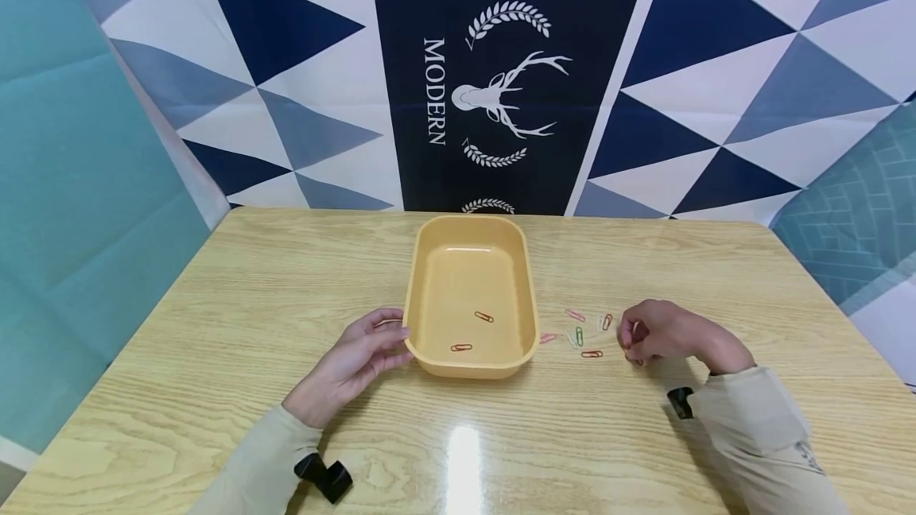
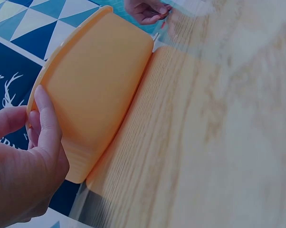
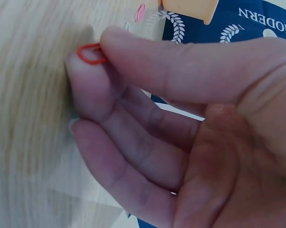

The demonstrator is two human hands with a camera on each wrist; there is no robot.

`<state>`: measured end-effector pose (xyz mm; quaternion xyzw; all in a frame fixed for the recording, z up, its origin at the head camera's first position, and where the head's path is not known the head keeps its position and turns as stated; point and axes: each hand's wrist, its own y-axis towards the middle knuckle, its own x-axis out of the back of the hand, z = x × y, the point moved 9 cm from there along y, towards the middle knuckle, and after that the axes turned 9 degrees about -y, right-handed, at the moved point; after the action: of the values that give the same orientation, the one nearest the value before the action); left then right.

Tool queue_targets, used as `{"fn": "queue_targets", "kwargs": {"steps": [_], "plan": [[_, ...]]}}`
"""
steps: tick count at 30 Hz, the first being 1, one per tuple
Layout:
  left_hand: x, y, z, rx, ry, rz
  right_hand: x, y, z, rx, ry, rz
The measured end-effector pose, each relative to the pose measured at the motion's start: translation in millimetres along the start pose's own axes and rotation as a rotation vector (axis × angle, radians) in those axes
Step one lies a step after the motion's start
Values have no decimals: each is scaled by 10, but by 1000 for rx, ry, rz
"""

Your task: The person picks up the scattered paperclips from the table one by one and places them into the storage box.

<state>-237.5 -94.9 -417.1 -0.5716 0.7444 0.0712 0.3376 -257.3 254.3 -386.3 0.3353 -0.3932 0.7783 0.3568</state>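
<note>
A yellow plastic tray (image 1: 470,372) sits on the wooden table, with two red paper clips lying inside, one farther back (image 1: 484,317) and one near the front (image 1: 461,347). My left hand (image 1: 365,352) holds its left rim near the front corner; in the left wrist view, fingers (image 2: 47,116) lie against the outer wall. On the right, my right hand (image 1: 661,331) pinches a red paper clip (image 3: 90,61) between thumb and forefinger, low over the table. Several loose clips lie between tray and right hand, among them a green one (image 1: 579,336) and a pink one (image 1: 576,315).
The wooden tabletop (image 1: 236,324) extends around the tray. Behind its far edge hangs a patterned cloth (image 1: 494,102) with a deer head and the word MODERN. Black straps with small devices (image 1: 325,477) sit at both wrists.
</note>
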Motion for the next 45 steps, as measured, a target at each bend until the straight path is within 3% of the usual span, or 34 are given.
{"fn": "queue_targets", "kwargs": {"steps": [6, 13, 32, 45], "plan": [[11, -16, -10, 4, 9, -15, 89, -46, 12, -13, 20, -23], [-8, -20, -18, 10, 3, -3, 287, -125, 143, 3, -49, -118], [-8, -30, -18, 8, 5, -1, 574, -386, 408, 10, -159, -232], [-8, -27, 1, 6, 3, -5, 677, -319, 654, 14, -98, -256]]}}
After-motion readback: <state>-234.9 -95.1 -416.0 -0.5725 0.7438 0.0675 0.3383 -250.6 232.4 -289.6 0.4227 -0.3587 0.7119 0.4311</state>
